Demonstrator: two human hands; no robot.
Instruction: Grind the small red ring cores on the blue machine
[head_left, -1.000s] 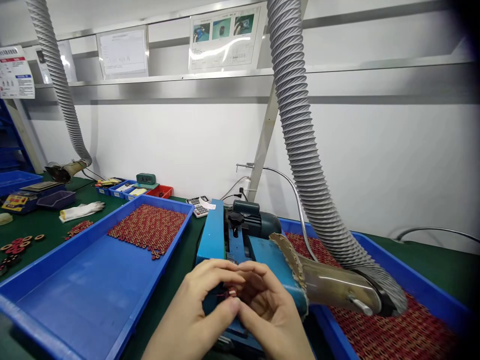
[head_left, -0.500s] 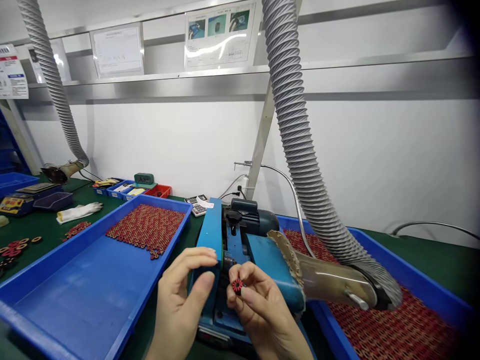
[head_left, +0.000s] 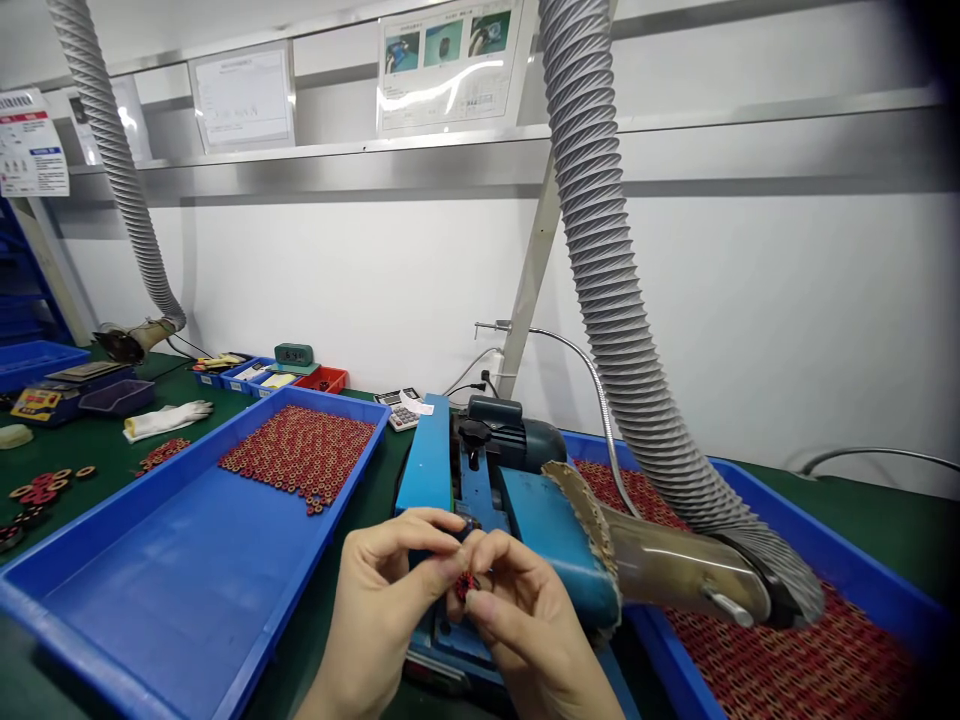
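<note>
Both hands meet before the blue machine (head_left: 480,490); left hand (head_left: 386,590) and right hand (head_left: 517,610) pinch one small red ring (head_left: 466,583) between fingertips; trays (head_left: 172,570) of rings flank them.

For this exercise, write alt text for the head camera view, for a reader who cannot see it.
Two bare hands, left hand and right hand, pinch a small red ring together before a blue machine. Blue trays of red rings flank it; a ribbed grey hose descends at the right.
</note>
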